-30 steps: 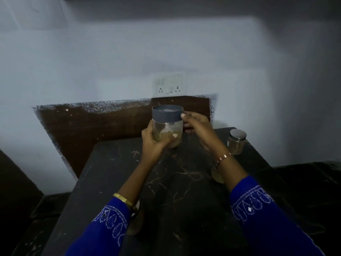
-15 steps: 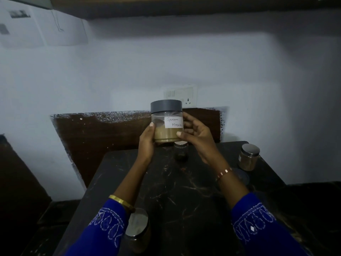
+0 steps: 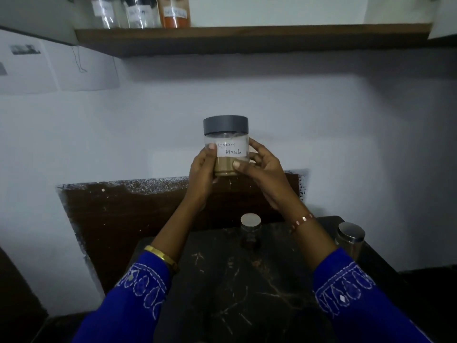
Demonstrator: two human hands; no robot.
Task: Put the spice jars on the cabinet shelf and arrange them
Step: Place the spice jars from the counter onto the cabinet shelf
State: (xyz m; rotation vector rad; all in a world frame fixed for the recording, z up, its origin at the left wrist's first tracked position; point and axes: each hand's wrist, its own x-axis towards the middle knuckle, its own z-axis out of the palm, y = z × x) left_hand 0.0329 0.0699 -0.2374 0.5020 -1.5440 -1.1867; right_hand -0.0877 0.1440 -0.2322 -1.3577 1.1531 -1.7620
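Observation:
A clear jar (image 3: 226,134) with a grey lid, brown powder and a white label reading "Garam Masala" is held upright in mid-air, well above the dark table (image 3: 222,293). My left hand (image 3: 201,169) grips its left side and my right hand (image 3: 263,169) grips its right side. The wooden cabinet shelf (image 3: 247,35) runs across the top; three labelled jars stand at its left end, one with orange powder (image 3: 174,13). Two small metal-lidded jars stand on the table, one at the back middle (image 3: 250,230) and one at the back right (image 3: 350,240).
A dark wooden board (image 3: 123,219) leans against the white wall behind the table. Papers (image 3: 49,68) are stuck on the wall at the upper left. The shelf's right part carries nothing visible.
Both hands have lifted the jar higher from the table, its label turned to face me. The view has tilted upward, bringing the shelf and its jars into sight.

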